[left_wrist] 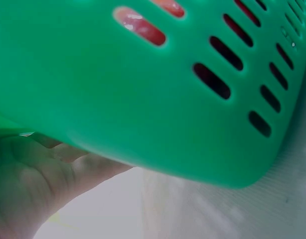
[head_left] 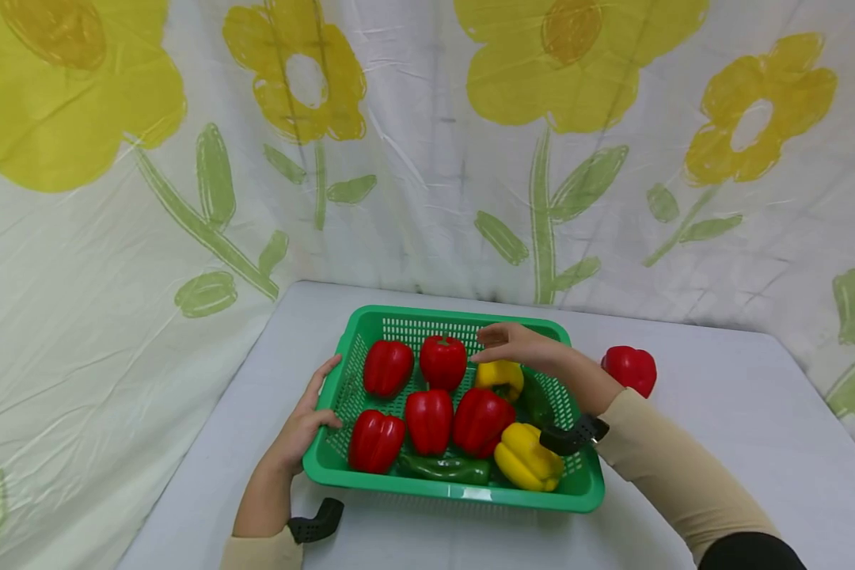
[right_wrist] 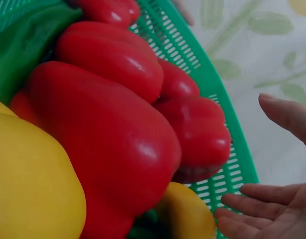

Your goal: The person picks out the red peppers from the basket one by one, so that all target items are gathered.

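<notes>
left hand (head_left: pixel 302 431) grips left edge of green basket (head_left: pixel 435 488); right hand (head_left: pixel 516 346), empty, fingers extended, hovers above yellow pepper (head_left: pixel 500 378) near far right corner.

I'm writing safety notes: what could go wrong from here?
The red pepper on the table outside the basket could be nudged by the right sleeve and roll. The right hand, near the far yellow pepper, might bump it. The left hand, gripping the basket's edge, could jolt it.

Soft even light, blurry left wrist view.

Peppers (head_left: pixel 429 422) in basket (head_left: pixel 442 489), lone pepper (head_left: pixel 629 370) to its right
</notes>
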{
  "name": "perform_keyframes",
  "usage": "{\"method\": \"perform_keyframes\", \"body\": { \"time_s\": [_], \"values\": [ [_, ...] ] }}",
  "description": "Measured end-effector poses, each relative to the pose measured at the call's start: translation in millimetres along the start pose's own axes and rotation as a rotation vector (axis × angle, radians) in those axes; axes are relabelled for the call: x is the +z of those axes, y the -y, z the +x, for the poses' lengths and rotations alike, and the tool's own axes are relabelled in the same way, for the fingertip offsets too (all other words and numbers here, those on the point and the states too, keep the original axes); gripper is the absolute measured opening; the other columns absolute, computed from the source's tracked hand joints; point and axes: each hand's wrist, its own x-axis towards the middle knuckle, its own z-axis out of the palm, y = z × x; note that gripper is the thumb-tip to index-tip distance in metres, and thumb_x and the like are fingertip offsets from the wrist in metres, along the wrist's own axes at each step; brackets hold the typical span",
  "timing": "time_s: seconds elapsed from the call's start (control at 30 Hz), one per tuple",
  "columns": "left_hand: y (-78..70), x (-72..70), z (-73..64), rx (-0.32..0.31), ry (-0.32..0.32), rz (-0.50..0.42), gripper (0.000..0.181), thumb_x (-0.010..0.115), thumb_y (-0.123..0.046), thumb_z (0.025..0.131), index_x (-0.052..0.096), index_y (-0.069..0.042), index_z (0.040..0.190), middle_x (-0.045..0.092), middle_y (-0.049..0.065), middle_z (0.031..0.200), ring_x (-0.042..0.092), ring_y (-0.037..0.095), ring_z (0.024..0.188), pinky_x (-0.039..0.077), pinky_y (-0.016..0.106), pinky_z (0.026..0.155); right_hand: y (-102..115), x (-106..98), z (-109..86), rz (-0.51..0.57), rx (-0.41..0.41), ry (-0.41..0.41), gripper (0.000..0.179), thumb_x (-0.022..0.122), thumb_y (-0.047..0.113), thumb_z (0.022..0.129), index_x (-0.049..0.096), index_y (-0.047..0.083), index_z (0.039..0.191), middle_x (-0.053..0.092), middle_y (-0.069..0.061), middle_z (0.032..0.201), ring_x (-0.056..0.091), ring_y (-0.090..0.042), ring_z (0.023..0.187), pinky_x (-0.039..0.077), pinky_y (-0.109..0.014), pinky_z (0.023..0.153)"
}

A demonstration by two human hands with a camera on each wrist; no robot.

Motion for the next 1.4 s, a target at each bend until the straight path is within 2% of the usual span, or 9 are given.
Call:
{"method": "perform_keyframes", "body": {
  "time_s": [0.33, 0.83, 1.07, 1.3, 1.4],
  "values": [
    [1.9, -1.2, 0.2, -0.007, -0.012, -0.004, 0.089, 0.039, 0.009, 0.072, 0.014, -0.029, 0.148, 0.007, 0.007, 0.154, 0.019, 0.037, 0.135, 0.04, 0.041, 0.093, 3.0, 8.8, 19.1, -0.051, 0.035, 0.006, 0.078, 0.067, 0.035, 0.082, 0.032, 0.0, 0.142, 0.034, -0.016, 0.147, 0.031, -0.033, 0.136, 0.028, -0.047, 0.109],
    [1.4, -0.6, 0.3, -0.019, -0.019, 0.001, 0.088, 0.039, 0.009, 0.072, 0.015, -0.03, 0.148, 0.007, 0.006, 0.154, 0.02, 0.037, 0.135, 0.04, 0.042, 0.093, 12.4, 26.0, 35.0, -0.096, 0.082, -0.006, 0.076, 0.072, 0.028, 0.078, 0.037, -0.002, 0.139, 0.036, -0.017, 0.145, 0.037, -0.031, 0.13, 0.035, -0.044, 0.105],
    [1.3, -0.2, 0.3, -0.018, -0.017, -0.005, 0.089, 0.039, 0.009, 0.072, 0.014, -0.03, 0.148, 0.007, 0.007, 0.154, 0.02, 0.038, 0.135, 0.04, 0.043, 0.093, 16.7, 39.3, 42.7, -0.156, 0.095, -0.023, 0.063, 0.073, 0.029, 0.075, 0.05, -0.001, 0.125, 0.055, -0.012, 0.123, 0.05, -0.023, 0.106, 0.043, -0.041, 0.096],
    [0.4, 0.2, -0.2, -0.009, -0.001, -0.002, 0.089, 0.039, 0.01, 0.072, 0.013, -0.028, 0.148, 0.006, 0.009, 0.155, 0.019, 0.038, 0.135, 0.039, 0.042, 0.094, 15.7, 43.8, 52.3, -0.201, 0.105, -0.06, 0.046, 0.074, 0.028, 0.074, 0.053, 0.0, 0.104, 0.056, -0.008, 0.097, 0.05, -0.022, 0.088, 0.046, -0.037, 0.079],
    [-0.8, 0.2, -0.5, -0.009, -0.002, 0.0, 0.088, 0.039, 0.01, 0.072, 0.013, -0.028, 0.148, 0.006, 0.009, 0.155, 0.018, 0.037, 0.136, 0.039, 0.042, 0.094, 16.6, 45.3, 54.2, -0.202, 0.106, -0.065, 0.043, 0.074, 0.029, 0.074, 0.054, 0.001, 0.101, 0.055, -0.007, 0.092, 0.049, -0.021, 0.085, 0.045, -0.035, 0.077]
  ]
}}
